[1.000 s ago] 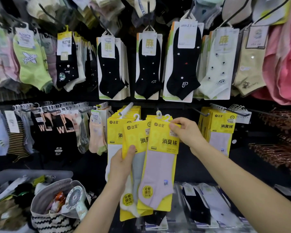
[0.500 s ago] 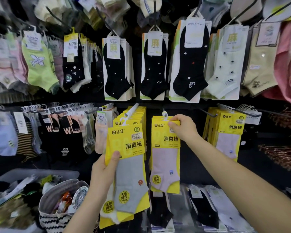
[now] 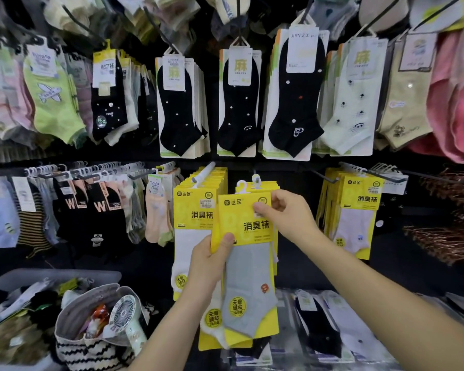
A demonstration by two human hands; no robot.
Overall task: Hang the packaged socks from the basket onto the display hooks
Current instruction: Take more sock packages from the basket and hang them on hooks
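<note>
- Here, mid-way through the hanging step: grey-sock pack [image 3: 248,285] raised in front of the lower row of the rack, level with the yellow packs already hung there.
- Left hand [image 3: 212,261]: curled round the left edge of the grey-sock pack, thumb pressed on its yellow card. Also clamped in that grip, just behind, a second pack [image 3: 212,326] with a white sock.
- Right hand [image 3: 288,216]: pinching the upper right corner of the same card between thumb and fingers.
- White hanger loop [image 3: 242,187] atop the grey-sock pack: apparently free, not yet threaded, just beside the rear hanger [image 3: 256,180] of a pack hung behind. Display hook for this column hidden by the cards.
- Neighbouring stacks: left stack [image 3: 196,210] close by on a white-tipped peg [image 3: 204,173]; right stack [image 3: 359,202] well apart.
- Basket [image 3: 65,274]: low at the left, loose stock inside, with a striped bag [image 3: 91,349] and small fan [image 3: 123,314] in front.
- Next move, as judged: steer the hanger loop onto the hook tip, slide back against the hung pack, then let go with the right hand, keeping the second pack in the left for the following round.
- Care called for: narrow loop, unseen tip, hence a slow approach.
</note>
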